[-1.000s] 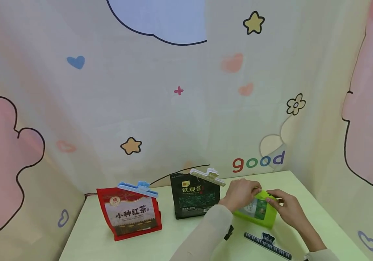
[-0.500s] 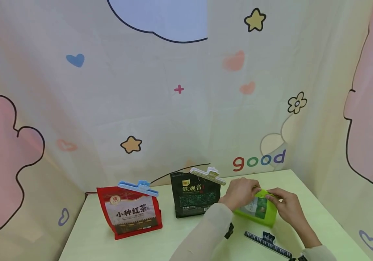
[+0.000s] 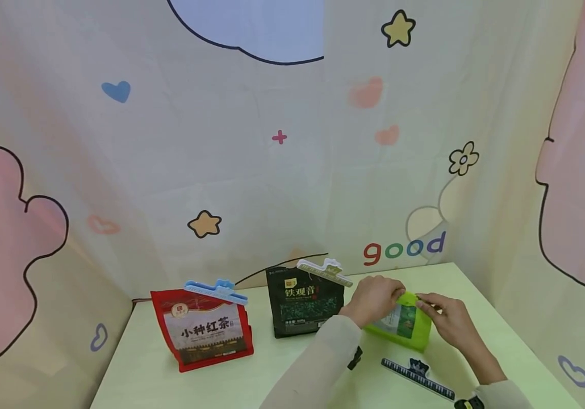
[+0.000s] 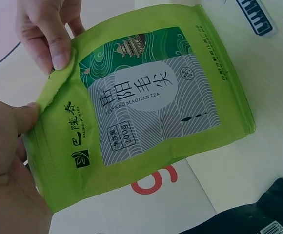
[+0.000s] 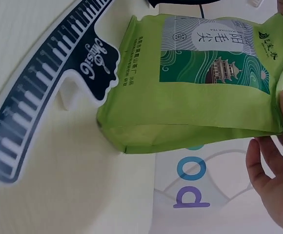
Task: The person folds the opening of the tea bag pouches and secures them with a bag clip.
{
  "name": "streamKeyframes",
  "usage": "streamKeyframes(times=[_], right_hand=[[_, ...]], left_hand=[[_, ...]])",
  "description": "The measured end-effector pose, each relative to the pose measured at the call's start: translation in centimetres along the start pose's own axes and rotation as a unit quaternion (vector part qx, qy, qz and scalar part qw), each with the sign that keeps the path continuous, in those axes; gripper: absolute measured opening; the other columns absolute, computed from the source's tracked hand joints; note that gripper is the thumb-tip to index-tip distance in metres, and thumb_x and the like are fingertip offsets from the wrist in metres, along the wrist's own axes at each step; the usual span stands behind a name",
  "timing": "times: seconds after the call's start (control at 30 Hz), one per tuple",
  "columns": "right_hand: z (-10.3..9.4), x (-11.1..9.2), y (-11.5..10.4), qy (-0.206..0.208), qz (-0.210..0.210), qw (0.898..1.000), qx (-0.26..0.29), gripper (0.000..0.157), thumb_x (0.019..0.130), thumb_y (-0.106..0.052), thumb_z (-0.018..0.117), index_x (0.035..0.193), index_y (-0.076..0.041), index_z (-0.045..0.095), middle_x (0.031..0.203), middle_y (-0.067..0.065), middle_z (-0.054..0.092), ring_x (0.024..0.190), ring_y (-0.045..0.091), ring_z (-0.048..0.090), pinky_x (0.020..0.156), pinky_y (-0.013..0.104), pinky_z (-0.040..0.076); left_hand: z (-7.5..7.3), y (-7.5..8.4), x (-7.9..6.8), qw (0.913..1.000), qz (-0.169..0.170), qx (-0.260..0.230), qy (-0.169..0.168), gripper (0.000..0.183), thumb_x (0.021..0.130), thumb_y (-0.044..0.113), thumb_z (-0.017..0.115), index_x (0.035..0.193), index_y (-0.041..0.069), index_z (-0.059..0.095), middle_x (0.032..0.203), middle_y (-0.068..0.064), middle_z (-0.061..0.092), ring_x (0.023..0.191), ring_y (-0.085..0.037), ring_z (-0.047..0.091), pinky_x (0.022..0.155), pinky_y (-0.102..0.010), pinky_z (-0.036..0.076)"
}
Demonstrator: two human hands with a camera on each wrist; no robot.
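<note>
A bright green tea bag (image 3: 408,339) stands tilted at the right of the table. My left hand (image 3: 376,299) grips its top edge on the left side. My right hand (image 3: 452,322) pinches the top edge near the right corner, thumb in front. In the left wrist view the bag's top edge (image 4: 58,87) bends over between the two hands. Below the bag, a clip with a piano-key pattern (image 3: 417,378) lies on the table; the right wrist view shows its dark handle (image 5: 93,63) close beside the bag's bottom.
A red tea bag (image 3: 205,335) with a blue clip (image 3: 216,292) stands at the left. Next to it stands a black tea bag (image 3: 305,304) with a white clip (image 3: 325,271), near my left forearm. A printed curtain (image 3: 251,170) hangs behind the table.
My right fingers have shifted slightly along the top edge of the green tea bag. Both hands keep their hold, and the head view has moved a little.
</note>
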State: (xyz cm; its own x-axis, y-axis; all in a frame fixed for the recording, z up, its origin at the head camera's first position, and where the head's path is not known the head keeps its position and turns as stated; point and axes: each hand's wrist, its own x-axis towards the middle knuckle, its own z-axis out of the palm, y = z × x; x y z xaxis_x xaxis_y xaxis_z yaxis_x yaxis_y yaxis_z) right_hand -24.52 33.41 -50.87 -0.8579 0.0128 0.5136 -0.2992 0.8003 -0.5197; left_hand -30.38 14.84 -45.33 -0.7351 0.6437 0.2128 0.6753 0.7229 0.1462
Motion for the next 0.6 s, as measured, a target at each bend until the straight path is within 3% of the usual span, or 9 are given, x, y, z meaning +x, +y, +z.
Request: streamKeyframes(times=[0.17, 0.33, 0.47, 0.6], right_hand=[[-0.21, -0.48, 0.47, 0.009, -0.027, 0.999, -0.016, 0.014, 0.089, -0.002, 0.069, 0.101, -0.003, 0.075, 0.09, 0.004, 0.072, 0.073, -0.004, 0.057, 0.062, 0.022, 0.051], [-0.2, -0.59, 0.63, 0.022, -0.057, 0.998, -0.033, 0.013, 0.086, 0.003, 0.07, 0.097, -0.001, 0.076, 0.082, 0.003, 0.069, 0.065, -0.003, 0.05, 0.056, 0.023, 0.044], [-0.15, -0.55, 0.68, 0.035, -0.056, 0.997, -0.039, 0.013, 0.082, 0.005, 0.072, 0.093, -0.001, 0.076, 0.076, -0.001, 0.066, 0.062, -0.003, 0.047, 0.054, 0.022, 0.041], [-0.12, -0.47, 0.7, 0.041, -0.046, 0.997, -0.042, 0.014, 0.083, 0.005, 0.072, 0.095, -0.001, 0.077, 0.077, -0.001, 0.067, 0.064, -0.002, 0.049, 0.056, 0.022, 0.044]], left_hand=[[0.01, -0.14, -0.15, 1.0, 0.003, -0.008, 0.003, 0.025, 0.101, 0.04, 0.051, 0.115, 0.033, 0.071, 0.105, 0.02, 0.072, 0.086, 0.004, 0.062, 0.081, -0.017, 0.05], [-0.17, -0.24, -0.45, 0.9998, 0.013, -0.013, 0.004, 0.025, 0.101, 0.04, 0.052, 0.115, 0.033, 0.072, 0.107, 0.02, 0.072, 0.091, 0.004, 0.064, 0.08, -0.016, 0.05], [-0.54, -0.26, -0.74, 0.9995, 0.022, -0.021, 0.009, 0.024, 0.1, 0.039, 0.054, 0.115, 0.031, 0.073, 0.107, 0.019, 0.073, 0.091, 0.004, 0.065, 0.079, -0.014, 0.05], [-0.69, -0.28, -0.98, 0.9992, 0.024, -0.018, 0.027, 0.024, 0.1, 0.038, 0.056, 0.113, 0.032, 0.074, 0.105, 0.019, 0.073, 0.09, 0.004, 0.066, 0.078, -0.013, 0.05]])
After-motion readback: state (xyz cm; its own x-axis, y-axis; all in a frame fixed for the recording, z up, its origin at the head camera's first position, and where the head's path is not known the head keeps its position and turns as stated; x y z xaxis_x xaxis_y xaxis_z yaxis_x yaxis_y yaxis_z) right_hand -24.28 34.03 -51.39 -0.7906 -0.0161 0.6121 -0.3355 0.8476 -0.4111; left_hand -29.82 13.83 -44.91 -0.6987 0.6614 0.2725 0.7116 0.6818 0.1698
